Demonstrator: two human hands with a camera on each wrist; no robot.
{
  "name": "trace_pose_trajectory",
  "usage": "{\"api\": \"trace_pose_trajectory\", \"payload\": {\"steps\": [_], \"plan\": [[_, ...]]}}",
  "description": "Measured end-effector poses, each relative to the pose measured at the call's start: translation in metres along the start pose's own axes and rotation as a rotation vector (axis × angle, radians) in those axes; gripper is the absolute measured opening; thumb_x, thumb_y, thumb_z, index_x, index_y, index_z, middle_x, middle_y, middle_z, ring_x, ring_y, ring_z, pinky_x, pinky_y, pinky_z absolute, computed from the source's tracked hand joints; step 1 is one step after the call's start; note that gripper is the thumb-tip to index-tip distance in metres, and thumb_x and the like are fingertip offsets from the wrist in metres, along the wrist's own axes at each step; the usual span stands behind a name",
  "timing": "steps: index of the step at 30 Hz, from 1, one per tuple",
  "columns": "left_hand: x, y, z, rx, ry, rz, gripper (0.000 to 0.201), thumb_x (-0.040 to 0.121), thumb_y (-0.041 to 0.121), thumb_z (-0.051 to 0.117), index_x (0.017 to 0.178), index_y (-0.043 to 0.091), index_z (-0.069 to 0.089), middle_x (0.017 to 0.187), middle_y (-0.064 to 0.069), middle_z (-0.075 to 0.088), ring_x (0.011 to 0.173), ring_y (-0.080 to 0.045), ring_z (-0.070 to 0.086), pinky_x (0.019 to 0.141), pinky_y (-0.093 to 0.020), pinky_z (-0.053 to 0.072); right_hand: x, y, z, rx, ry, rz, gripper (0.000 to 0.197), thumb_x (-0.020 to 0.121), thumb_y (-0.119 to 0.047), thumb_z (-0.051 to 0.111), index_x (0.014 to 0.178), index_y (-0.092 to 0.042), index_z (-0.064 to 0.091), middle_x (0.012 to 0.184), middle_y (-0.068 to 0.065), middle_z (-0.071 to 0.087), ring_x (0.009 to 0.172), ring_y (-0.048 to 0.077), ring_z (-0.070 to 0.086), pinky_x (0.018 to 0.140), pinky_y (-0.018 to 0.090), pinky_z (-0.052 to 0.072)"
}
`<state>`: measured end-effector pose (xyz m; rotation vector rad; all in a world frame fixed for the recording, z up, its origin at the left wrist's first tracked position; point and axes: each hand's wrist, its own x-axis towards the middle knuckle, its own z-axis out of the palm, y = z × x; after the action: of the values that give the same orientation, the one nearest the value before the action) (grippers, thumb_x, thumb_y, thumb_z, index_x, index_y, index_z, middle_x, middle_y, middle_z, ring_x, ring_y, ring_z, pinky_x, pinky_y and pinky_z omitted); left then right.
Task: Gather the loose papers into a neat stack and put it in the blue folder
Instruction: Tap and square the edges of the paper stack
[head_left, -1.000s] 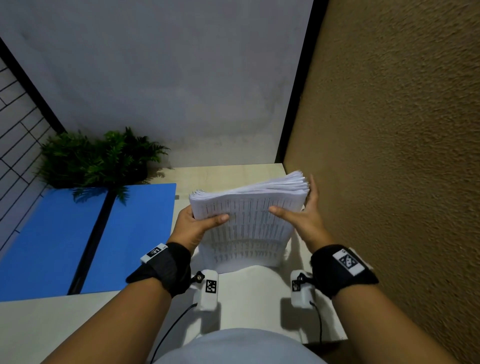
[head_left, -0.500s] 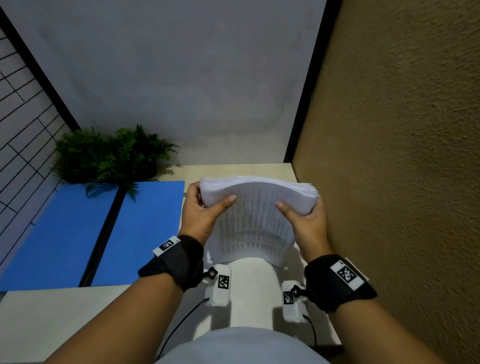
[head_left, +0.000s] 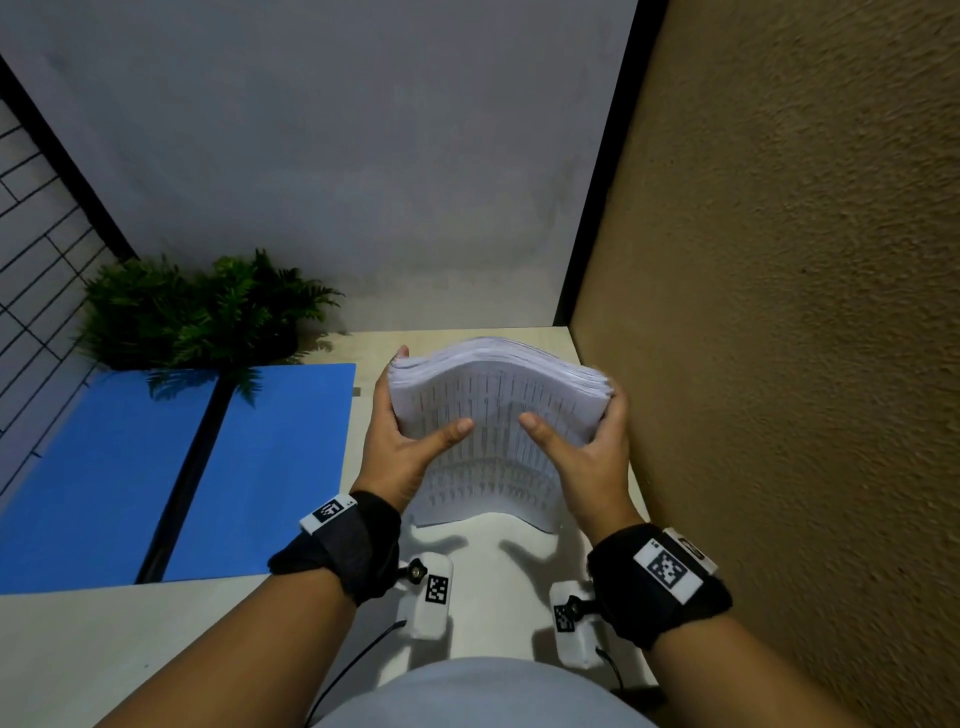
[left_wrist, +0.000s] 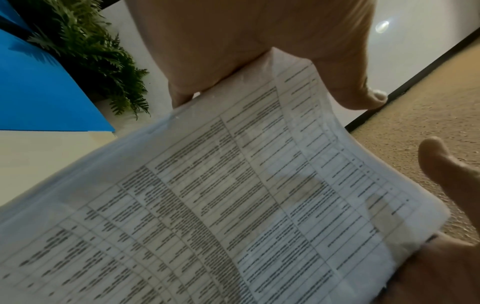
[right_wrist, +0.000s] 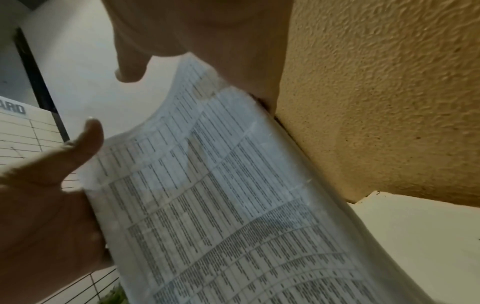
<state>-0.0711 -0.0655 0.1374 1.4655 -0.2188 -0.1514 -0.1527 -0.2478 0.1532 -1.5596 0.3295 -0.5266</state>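
Far left there's a fern-like plant (head_left: 208, 312) in the corner, and right in front of it the blue folder (head_left: 171, 467) is lying open flat on the table (head_left: 78, 649), well apart from the paper.

The paper stack (head_left: 493, 415) is up on edge at the right side of the table, bowed into an arch across its top. The left hand (head_left: 400, 452) grips its left side, thumb flat across the printed front and fingers wrapped round the back. The right hand (head_left: 582, 457) does the same on the right side, thumb on the front, fingers out of sight behind. So both hands are closed around the stack, not tightly pinched.

What could go wrong, I reckon: the top edges are still a bit staggered, so if the squeeze loosens while the stack is bent like that, sheets in the middle could slide or fan out. The textured brown wall (head_left: 779, 364) is just beside the right hand too, so a bump there might knock the edges crooked. And carrying a thick floppy stack all the way over to the folder risks the bottom sagging and pages spilling.
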Motion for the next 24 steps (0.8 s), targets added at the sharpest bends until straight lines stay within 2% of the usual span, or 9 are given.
{"api": "trace_pose_trajectory", "payload": {"steps": [2,5,8,12,14,16,17,20,24], "plan": [[0.001,0.0,-0.001,0.0,-0.001,0.021,0.107,0.058,0.043,0.087,0.149,0.037,0.03,0.137,0.009,0.053,0.125,-0.008,0.054,0.097,-0.036,0.055,0.002,0.0,0.0,-0.001,0.042,0.0,0.086,0.064,-0.048,0.084,0.133,-0.045,0.032,0.131,-0.005,0.052,0.12,0.012,0.056,0.095,0.04,0.055],[0.0,0.005,0.0,0.0,0.01,0.067,0.104,0.061,0.048,0.081,0.15,0.041,0.027,0.138,0.018,0.047,0.119,0.009,0.052,0.088,-0.015,0.053,0.002,-0.004,0.002,-0.04,0.045,-0.018,0.091,0.066,-0.046,0.085,0.137,-0.049,0.027,0.135,-0.006,0.048,0.123,0.01,0.052,0.102,0.043,0.051],[0.0,0.012,0.005,0.008,0.068,0.112,0.092,0.069,0.055,0.074,0.148,0.04,0.03,0.134,0.022,0.046,0.115,0.011,0.054,0.085,-0.012,0.052,-0.003,-0.013,0.007,-0.205,0.056,-0.206,0.097,0.069,-0.044,0.082,0.14,-0.056,0.017,0.141,-0.009,0.034,0.13,0.006,0.042,0.103,0.022,0.042],[0.008,0.028,0.015,0.036,0.252,0.154,0.045,0.094,0.041,0.06,0.134,0.022,0.049,0.117,0.017,0.055,0.096,0.019,0.055,0.079,-0.004,0.045,0.003,-0.016,0.01,-0.414,0.082,-0.415,0.057,0.083,-0.034,0.075,0.135,-0.029,0.052,0.138,-0.009,0.026,0.125,-0.019,0.03,0.096,-0.002,0.032],[0.015,0.034,0.019,0.006,0.346,0.106,0.022,0.097,0.033,0.059,0.115,0.02,0.059,0.108,0.011,0.059,0.094,0.009,0.057,0.08,-0.012,0.043,0.007,-0.012,0.007,-0.424,0.124,-0.363,0.042,0.086,-0.034,0.071,0.126,-0.024,0.061,0.133,-0.009,0.029,0.12,-0.017,0.033,0.097,0.001,0.033],[0.022,0.035,0.019,-0.042,0.369,0.013,0.011,0.097,0.025,0.057,0.106,0.02,0.061,0.107,0.005,0.061,0.096,-0.007,0.057,0.081,-0.023,0.042,0.007,-0.008,0.006,-0.433,0.171,-0.304,0.04,0.088,-0.038,0.069,0.124,-0.026,0.059,0.128,-0.011,0.029,0.119,0.0,0.04,0.096,0.008,0.035],[0.024,0.035,0.019,-0.051,0.36,-0.021,0.011,0.097,0.023,0.055,0.106,0.021,0.061,0.107,0.002,0.062,0.096,-0.012,0.057,0.08,-0.027,0.044,0.006,-0.007,0.006,-0.442,0.168,-0.292,0.038,0.087,-0.039,0.068,0.122,-0.027,0.058,0.126,-0.012,0.03,0.117,0.001,0.041,0.094,0.008,0.036],[0.024,0.037,0.02,-0.032,0.315,-0.021,0.018,0.102,0.024,0.046,0.112,0.022,0.061,0.109,-0.002,0.066,0.097,-0.015,0.062,0.085,-0.031,0.05,0.005,-0.006,0.006,-0.463,0.097,-0.299,0.031,0.086,-0.041,0.068,0.115,-0.031,0.061,0.125,-0.012,0.032,0.11,-0.019,0.036,0.085,0.001,0.037],[0.017,0.034,0.02,0.016,0.255,0.01,0.031,0.101,0.046,0.044,0.123,0.027,0.055,0.12,0.003,0.065,0.111,-0.013,0.06,0.095,-0.031,0.047,0.013,-0.007,0.003,-0.38,0.155,-0.233,0.034,0.086,-0.045,0.066,0.116,-0.034,0.052,0.118,-0.011,0.036,0.107,-0.016,0.038,0.087,0.015,0.042]]}}
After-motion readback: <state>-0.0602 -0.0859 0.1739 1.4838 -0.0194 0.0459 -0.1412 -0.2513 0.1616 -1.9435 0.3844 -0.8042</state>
